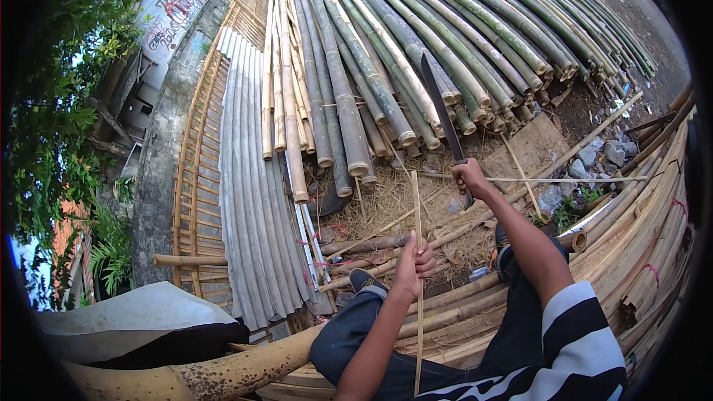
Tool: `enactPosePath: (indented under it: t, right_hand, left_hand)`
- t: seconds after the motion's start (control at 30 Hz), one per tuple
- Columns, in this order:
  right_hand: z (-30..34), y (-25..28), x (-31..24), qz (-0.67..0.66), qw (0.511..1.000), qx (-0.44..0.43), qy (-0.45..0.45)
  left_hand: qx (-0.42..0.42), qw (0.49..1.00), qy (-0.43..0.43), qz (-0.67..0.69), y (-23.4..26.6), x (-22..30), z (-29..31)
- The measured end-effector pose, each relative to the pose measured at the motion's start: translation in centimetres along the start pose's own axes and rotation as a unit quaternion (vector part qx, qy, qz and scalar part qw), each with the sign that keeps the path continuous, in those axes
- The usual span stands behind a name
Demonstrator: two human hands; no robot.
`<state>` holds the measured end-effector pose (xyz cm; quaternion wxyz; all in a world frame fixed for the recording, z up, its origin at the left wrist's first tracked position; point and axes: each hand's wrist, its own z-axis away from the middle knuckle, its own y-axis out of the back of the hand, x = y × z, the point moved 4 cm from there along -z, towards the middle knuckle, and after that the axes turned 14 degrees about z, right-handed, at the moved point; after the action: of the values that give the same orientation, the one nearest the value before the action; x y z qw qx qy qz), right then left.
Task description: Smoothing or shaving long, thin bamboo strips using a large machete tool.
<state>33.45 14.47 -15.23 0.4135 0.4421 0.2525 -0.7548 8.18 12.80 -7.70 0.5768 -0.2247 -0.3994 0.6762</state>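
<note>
A: Hands?
B: Apart. Left hand (pixel 414 267) is closed round a thin bamboo strip (pixel 416 212). Right hand (pixel 469 177) is wrapped on the handle of a machete (pixel 440 108).
A: Where's the strip?
B: In front of the person, between the bent legs (pixel 344 333), on the near side of the bamboo poles (pixel 382 52).
A: Why that grip?
B: Steadiness, I'd judge: fist sits partway along, far end left free. Handle grip puts the right fingers clear of the blade. Blade is right of the strip, not touching.
A: Axis?
B: Strip's long axis runs out from the body, nearly straight up the view; far end points at the poles. Near end runs to the bottom edge; can't tell what it bears on. Machete also points away, tip canted left.
A: Poles?
B: Side by side, cut ends facing the person. Probably for easy reach.
</note>
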Motion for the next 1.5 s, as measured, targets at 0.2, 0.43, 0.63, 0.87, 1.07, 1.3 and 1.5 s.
enactPosePath:
  t: [0.2, 0.43, 0.63, 0.87, 1.07, 1.3, 1.5]
  right_hand:
    - [3.8, -5.0, -3.7, 0.104, 0.988, -0.088, 0.067]
    - [5.7, -8.5, -3.6, 0.415, 0.85, -0.137, 0.294]
    - [7.2, -10.4, -2.7, 0.502, 0.779, -0.162, 0.339]
    - [2.8, -4.2, -2.4, 0.534, 0.826, 0.009, 0.183]
    - [2.6, -4.0, -3.3, 0.338, 0.93, 0.005, 0.143]
    - [4.7, -7.8, -2.5, 0.442, 0.852, -0.127, 0.252]
    - [6.8, -10.3, -2.3, 0.516, 0.795, -0.161, 0.277]
  left_hand:
    - [-0.042, 0.994, -0.023, 0.097, 1.0, 2.5, -0.9]
    - [0.055, 0.991, -0.122, -0.023, 0.7, 2.0, -1.0]
    - [0.18, 0.947, -0.247, -0.099, 2.8, 0.0, -0.9]
    - [0.146, 0.965, -0.178, -0.123, 0.6, -1.3, 0.8]
    - [0.084, 0.982, -0.163, -0.048, 0.1, -0.2, 0.4]
    - [0.117, 0.966, -0.213, -0.087, 0.2, 1.3, 0.1]
    - [0.181, 0.947, -0.251, -0.087, 2.1, -0.2, 0.8]
